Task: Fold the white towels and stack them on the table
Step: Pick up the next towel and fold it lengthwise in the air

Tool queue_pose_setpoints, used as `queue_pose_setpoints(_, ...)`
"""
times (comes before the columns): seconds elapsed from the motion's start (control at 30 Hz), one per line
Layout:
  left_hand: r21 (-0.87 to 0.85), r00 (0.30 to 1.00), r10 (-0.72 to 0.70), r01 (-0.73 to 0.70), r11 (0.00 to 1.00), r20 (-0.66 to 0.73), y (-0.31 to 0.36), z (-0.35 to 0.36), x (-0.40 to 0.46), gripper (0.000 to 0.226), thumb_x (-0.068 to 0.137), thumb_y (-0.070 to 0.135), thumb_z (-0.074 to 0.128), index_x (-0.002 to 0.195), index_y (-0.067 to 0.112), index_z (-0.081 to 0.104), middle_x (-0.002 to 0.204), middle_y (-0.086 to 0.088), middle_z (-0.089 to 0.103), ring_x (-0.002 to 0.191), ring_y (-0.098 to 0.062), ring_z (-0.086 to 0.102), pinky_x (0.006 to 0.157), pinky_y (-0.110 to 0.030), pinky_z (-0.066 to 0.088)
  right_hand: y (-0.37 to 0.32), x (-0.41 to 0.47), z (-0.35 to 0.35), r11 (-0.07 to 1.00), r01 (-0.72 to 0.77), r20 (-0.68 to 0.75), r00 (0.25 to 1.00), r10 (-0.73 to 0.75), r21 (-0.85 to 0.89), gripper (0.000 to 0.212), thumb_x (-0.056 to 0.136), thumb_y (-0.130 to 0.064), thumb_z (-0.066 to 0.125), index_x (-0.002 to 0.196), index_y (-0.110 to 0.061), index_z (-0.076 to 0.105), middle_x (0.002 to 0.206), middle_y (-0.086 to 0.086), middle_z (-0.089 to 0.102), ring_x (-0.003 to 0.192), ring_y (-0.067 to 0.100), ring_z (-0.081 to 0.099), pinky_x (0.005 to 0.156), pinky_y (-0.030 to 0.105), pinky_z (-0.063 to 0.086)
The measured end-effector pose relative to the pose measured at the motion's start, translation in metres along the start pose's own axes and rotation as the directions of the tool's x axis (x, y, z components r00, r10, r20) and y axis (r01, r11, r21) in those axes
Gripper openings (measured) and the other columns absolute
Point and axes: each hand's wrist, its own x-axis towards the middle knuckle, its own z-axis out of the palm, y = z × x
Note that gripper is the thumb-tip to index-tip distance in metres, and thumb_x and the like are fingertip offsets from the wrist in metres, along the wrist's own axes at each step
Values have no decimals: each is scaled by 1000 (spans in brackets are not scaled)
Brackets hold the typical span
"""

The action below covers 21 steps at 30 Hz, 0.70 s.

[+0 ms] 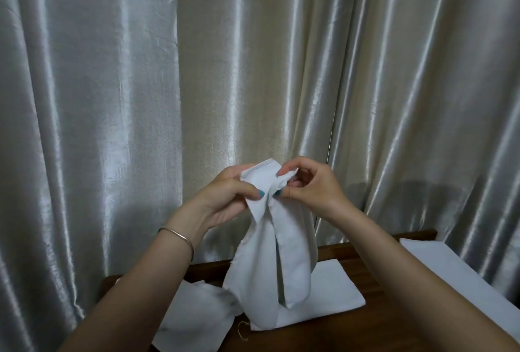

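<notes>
held towel above folded towel on table

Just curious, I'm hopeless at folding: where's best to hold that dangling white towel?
Probably along its stitched top hem, from above: the towel hangs limp from there, where the left hand and right hand already pinch it.

The dark wooden surface carries a flat folded white towel near its middle, a loose crumpled white towel toward its left edge, and another white cloth lying at its right edge.
</notes>
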Motion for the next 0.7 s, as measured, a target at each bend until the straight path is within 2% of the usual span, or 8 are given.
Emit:
queue_pose_setpoints(0.07,-31,999,33,-32,999,16,-4,0,0,48,76,-16,50,122,-5,57,110,-22,67,104,-29,65,92,-33,54,1,2,-1,998,28,-22,999,-30,-60,18,69,-4,81,77,-11,66,80,9,56,63,3,45,59,14,36)
queue_pose_setpoints(0.13,19,998,46,-46,999,-47,-7,2,2,34,87,-16,48,116,-3,61,105,-18,71,99,-26,68,86,-29,56,6,4,1,987,35,-109,993,-52,-156,16,73,-21,80,69,-24,65,82,2,47,65,-4,43,61,11,33)
queue_pose_setpoints(0.2,43,987,35,-28,999,-156,-10,4,4,26,88,-14,50,109,-6,64,99,-19,72,93,-25,70,79,-26,57,12,5,1,951,26,-202,975,-92,-308,22,74,-34,78,62,-33,59,85,-7,38,76,-5,41,71,14,34)
queue_pose_setpoints(0.27,30,957,7,2,1000,-291,-12,4,4,22,87,-12,56,108,-11,63,98,-21,72,88,-25,72,75,-26,59,13,3,-1,908,36,-232,962,-145,-418,23,74,-34,78,62,-35,59,95,-11,41,95,4,42,86,19,33)
queue_pose_setpoints(0.33,39,920,3,14,999,-393,-17,3,3,21,86,-8,61,107,-12,63,95,-21,72,81,-23,72,74,-27,60,14,0,-3,954,69,-188,974,-127,-290,13,77,-22,77,69,-23,67,98,-8,54,95,9,51,86,21,38)
queue_pose_setpoints(0.43,52,905,19,3,999,-425,-26,12,2,10,86,-3,64,95,-7,68,89,-20,72,72,-20,72,69,-27,60,11,-5,-4,999,35,-100,994,-39,-36,3,81,-8,72,80,-11,72,80,-3,68,74,5,62,69,21,47)
queue_pose_setpoints(0.57,84,919,67,-37,996,-388,-35,31,-2,9,83,-1,67,82,1,76,88,-24,72,73,-25,71,67,-30,59,12,-9,7,1000,-7,-58,998,6,-15,5,78,-6,75,83,-7,74,78,-2,72,71,3,65,65,17,51)
queue_pose_setpoints(0.7,54,958,145,-136,989,-248,-35,36,-5,20,91,-4,54,97,0,73,99,-26,71,89,-30,71,80,-33,59,10,-8,10,999,-7,-130,991,12,38,9,74,-4,79,82,-9,75,80,3,74,73,8,67,68,21,53)
